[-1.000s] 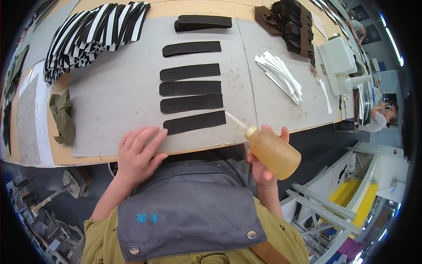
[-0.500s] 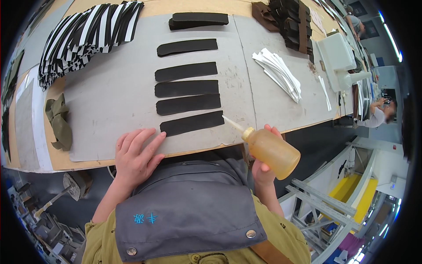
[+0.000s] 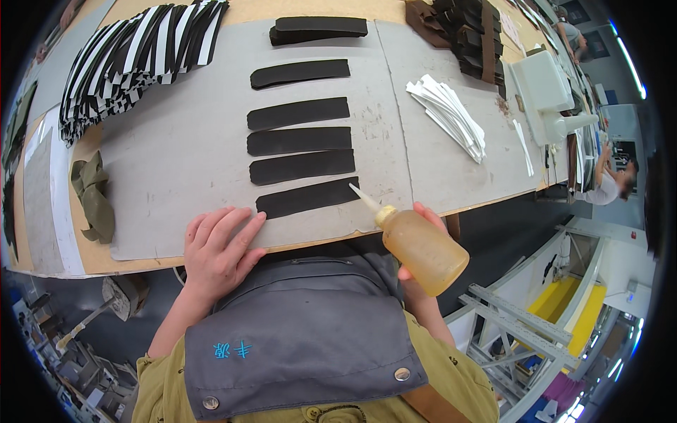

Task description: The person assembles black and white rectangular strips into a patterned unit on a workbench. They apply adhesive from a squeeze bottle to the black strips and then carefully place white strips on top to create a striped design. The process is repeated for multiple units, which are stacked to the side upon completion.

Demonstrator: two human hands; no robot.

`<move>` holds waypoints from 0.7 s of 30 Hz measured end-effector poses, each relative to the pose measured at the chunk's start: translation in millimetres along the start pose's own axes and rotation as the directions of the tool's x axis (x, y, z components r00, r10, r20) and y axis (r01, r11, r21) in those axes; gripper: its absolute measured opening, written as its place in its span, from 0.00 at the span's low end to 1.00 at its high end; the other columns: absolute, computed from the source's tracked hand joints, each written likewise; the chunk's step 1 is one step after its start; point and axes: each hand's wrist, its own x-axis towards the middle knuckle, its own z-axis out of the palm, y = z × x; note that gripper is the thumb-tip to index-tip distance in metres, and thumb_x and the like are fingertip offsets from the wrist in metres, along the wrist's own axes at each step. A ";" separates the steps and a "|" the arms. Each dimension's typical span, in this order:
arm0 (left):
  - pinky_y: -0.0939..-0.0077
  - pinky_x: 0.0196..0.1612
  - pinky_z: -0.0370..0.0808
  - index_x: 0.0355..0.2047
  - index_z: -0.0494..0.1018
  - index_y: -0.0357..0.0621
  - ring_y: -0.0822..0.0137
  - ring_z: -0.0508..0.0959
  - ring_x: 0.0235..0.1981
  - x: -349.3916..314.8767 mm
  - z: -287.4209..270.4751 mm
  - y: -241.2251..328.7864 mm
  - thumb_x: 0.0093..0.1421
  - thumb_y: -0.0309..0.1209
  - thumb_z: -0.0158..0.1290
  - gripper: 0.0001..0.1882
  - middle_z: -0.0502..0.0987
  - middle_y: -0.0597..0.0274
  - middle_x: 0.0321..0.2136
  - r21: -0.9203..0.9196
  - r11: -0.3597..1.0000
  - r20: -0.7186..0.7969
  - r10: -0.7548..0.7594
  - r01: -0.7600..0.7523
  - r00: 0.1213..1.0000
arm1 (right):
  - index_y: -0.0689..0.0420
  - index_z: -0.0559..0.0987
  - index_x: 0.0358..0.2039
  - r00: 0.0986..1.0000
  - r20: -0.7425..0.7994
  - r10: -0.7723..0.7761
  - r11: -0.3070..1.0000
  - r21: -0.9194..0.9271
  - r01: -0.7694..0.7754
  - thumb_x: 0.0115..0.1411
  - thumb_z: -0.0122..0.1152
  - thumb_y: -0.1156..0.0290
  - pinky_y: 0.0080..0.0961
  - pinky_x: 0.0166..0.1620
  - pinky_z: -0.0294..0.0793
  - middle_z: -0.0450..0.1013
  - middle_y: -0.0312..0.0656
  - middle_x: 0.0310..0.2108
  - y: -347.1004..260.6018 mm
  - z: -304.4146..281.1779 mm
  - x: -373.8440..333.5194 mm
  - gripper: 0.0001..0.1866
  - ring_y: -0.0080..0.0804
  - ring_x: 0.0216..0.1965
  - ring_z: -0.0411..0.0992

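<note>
Barely anything shifts since a moment ago: my right hand [image 3: 420, 243] keeps gripping the amber plastic squeeze bottle [image 3: 423, 248], its white nozzle now tipped at the right end of the nearest black strip [image 3: 307, 197]. My left hand [image 3: 215, 250] stays flat, fingers spread, pressing the grey mat [image 3: 176, 169] on the worktop [image 3: 99, 257] beside that strip, so gluing looks about to begin here.

Your view is bright and evenly lit from overhead; shadows on the desk [image 3: 176, 169] are soft and short. Focus is sharp at centre. Fisheye bending curves the desk edges, and a black rim closes each corner.
</note>
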 end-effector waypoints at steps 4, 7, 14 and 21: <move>0.57 0.59 0.68 0.57 0.81 0.53 0.57 0.76 0.55 -0.1 -0.7 0.0 0.64 0.48 0.59 0.24 0.78 0.63 0.54 0.000 1.000 -0.001 0.000 0.000 1.000 | 0.69 0.70 0.64 0.998 -0.047 0.029 1.000 0.011 -0.029 0.44 0.73 0.25 0.37 0.60 0.76 0.73 0.53 0.61 -0.7 0.4 -0.4 0.64 0.42 0.59 0.74; 0.58 0.59 0.68 0.57 0.81 0.53 0.57 0.76 0.55 0.1 -0.7 0.2 0.63 0.48 0.60 0.24 0.78 0.63 0.54 -0.004 1.000 -0.002 0.001 -0.001 1.000 | 0.69 0.69 0.65 0.998 -0.061 0.024 0.999 0.037 -0.022 0.44 0.74 0.26 0.37 0.60 0.76 0.72 0.53 0.62 7.7 2.2 -5.2 0.64 0.41 0.60 0.74; 0.59 0.59 0.68 0.57 0.81 0.54 0.59 0.76 0.55 1.1 -0.9 -0.3 0.62 0.47 0.61 0.25 0.78 0.65 0.54 -0.004 1.000 -0.009 0.004 -0.004 1.000 | 0.59 0.62 0.71 0.951 -0.044 0.306 0.879 0.397 -0.264 0.40 0.79 0.29 0.29 0.47 0.79 0.65 0.44 0.69 -0.4 9.2 -7.8 0.68 0.37 0.59 0.73; 0.58 0.58 0.70 0.56 0.81 0.51 0.56 0.77 0.55 -3.0 1.8 -1.8 0.62 0.44 0.62 0.24 0.78 0.61 0.54 -0.049 0.999 -0.041 0.010 -0.012 0.999 | 0.56 0.60 0.73 0.917 -0.077 0.392 0.835 0.448 -0.320 0.36 0.82 0.31 0.22 0.38 0.76 0.64 0.41 0.71 -11.9 6.3 -2.8 0.70 0.32 0.56 0.73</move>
